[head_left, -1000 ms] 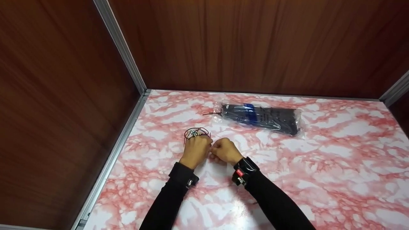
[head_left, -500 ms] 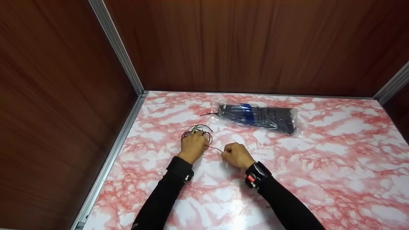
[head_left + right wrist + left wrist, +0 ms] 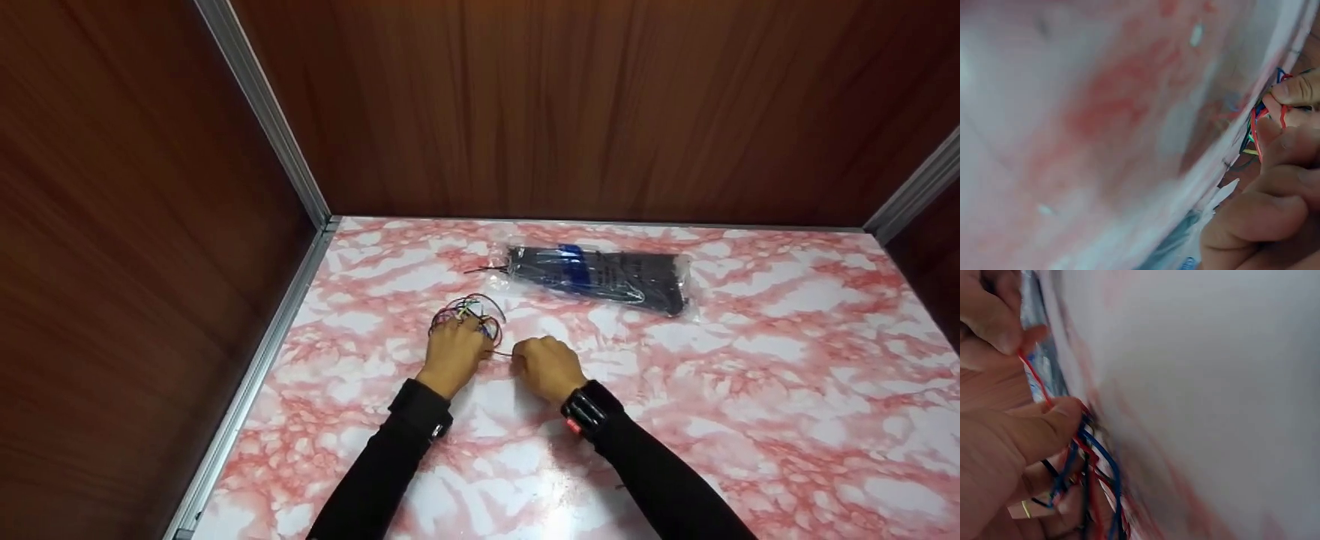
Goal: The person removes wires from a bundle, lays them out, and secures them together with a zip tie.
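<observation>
My left hand grips a bundle of thin coloured wires that loops out past its knuckles. In the left wrist view, blue, red and black strands hang below the left thumb. One red wire runs taut from the left thumb and finger to my right hand, which pinches it between thumb and fingertip. A short span of that wire shows between the hands in the head view. The right wrist view has the right hand's curled fingers up close, with the left thumb on the bundle behind them.
Behind the hands lies a clear plastic bag of dark cable ties with a blue band. One dark strip pokes out of its left end. Brown wood-look panels stand at the back and sides of the red-and-white marbled table.
My right hand moved away from the left to the right, drawing out the red wire, then came slightly back left. The left hand keeps hold of the bundle, whose loops have spread.
</observation>
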Demonstrator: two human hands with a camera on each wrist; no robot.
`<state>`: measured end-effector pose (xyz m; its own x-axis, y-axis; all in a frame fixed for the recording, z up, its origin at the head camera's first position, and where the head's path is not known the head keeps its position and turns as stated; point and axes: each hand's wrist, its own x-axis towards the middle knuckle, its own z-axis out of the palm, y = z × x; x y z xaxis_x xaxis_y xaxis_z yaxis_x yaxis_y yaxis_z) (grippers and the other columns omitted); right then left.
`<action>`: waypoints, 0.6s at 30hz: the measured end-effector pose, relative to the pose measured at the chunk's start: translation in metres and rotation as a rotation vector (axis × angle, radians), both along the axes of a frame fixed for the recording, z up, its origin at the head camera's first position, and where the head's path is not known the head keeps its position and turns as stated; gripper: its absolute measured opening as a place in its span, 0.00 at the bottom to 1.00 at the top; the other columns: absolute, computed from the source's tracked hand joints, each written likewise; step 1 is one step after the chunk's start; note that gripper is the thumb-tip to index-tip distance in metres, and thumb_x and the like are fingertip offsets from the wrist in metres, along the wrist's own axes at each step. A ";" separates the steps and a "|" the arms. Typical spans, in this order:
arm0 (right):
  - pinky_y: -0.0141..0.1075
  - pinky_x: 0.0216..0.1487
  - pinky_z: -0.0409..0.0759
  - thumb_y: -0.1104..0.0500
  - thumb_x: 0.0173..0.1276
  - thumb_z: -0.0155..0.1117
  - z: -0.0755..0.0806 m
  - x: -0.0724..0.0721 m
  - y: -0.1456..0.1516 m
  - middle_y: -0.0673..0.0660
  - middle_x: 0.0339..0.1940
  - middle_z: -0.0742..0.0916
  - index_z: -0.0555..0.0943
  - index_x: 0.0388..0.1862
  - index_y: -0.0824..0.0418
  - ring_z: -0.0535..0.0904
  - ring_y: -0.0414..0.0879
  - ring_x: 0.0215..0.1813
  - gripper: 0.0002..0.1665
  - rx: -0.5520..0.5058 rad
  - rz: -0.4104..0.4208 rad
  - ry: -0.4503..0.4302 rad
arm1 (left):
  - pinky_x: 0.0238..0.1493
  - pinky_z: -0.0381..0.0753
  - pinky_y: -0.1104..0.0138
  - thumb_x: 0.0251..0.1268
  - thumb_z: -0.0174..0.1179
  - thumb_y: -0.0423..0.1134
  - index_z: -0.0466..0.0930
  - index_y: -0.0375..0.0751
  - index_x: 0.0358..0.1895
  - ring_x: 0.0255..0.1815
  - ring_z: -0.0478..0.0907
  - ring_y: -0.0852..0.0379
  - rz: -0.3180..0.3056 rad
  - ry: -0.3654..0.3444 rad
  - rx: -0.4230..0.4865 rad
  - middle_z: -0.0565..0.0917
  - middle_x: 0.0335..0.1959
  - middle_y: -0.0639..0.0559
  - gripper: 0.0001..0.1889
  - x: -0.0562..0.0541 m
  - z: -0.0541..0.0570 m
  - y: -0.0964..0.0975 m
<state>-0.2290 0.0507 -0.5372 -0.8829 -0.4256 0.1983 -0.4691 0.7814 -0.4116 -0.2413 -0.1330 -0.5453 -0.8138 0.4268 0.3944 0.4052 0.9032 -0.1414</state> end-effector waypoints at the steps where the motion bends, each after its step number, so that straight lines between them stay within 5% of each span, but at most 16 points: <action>1: 0.46 0.25 0.75 0.70 0.50 0.64 -0.001 0.000 0.003 0.48 0.20 0.82 0.82 0.19 0.56 0.79 0.50 0.25 0.10 -0.013 0.012 0.002 | 0.29 0.78 0.54 0.50 0.69 0.49 0.89 0.60 0.27 0.32 0.79 0.45 -0.002 -0.006 0.003 0.81 0.35 0.50 0.03 -0.001 -0.001 0.000; 5: 0.42 0.27 0.73 0.72 0.47 0.61 -0.003 0.001 0.014 0.45 0.19 0.80 0.82 0.19 0.56 0.74 0.45 0.24 0.12 -0.082 0.080 -0.044 | 0.30 0.78 0.54 0.50 0.68 0.49 0.89 0.63 0.26 0.35 0.79 0.45 -0.028 -0.015 0.016 0.81 0.34 0.50 0.01 -0.005 -0.002 0.002; 9: 0.39 0.31 0.73 0.69 0.55 0.61 -0.001 0.002 0.023 0.44 0.20 0.81 0.85 0.21 0.57 0.73 0.42 0.25 0.10 -0.152 0.109 -0.141 | 0.30 0.77 0.53 0.51 0.69 0.48 0.87 0.65 0.25 0.35 0.79 0.45 -0.074 -0.044 0.052 0.82 0.34 0.50 0.02 -0.007 0.000 0.000; 15: 0.43 0.41 0.77 0.64 0.64 0.63 0.000 0.002 0.040 0.45 0.29 0.87 0.88 0.30 0.57 0.80 0.42 0.33 0.08 -0.235 0.040 -0.199 | 0.32 0.80 0.54 0.60 0.66 0.37 0.84 0.58 0.54 0.38 0.80 0.48 -0.160 -0.216 0.243 0.81 0.40 0.51 0.18 0.002 0.011 -0.012; 18: 0.44 0.45 0.78 0.63 0.65 0.64 0.000 0.000 0.047 0.46 0.31 0.88 0.88 0.31 0.56 0.82 0.44 0.36 0.07 -0.228 0.020 -0.179 | 0.32 0.80 0.55 0.61 0.65 0.34 0.83 0.50 0.54 0.36 0.80 0.50 -0.183 -0.196 0.327 0.79 0.38 0.52 0.17 0.006 0.017 -0.013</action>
<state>-0.2287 0.0979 -0.5373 -0.9042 -0.4059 0.1331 -0.3881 0.6504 -0.6529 -0.2356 -0.1459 -0.5283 -0.8094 0.4493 0.3781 0.5536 0.7986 0.2362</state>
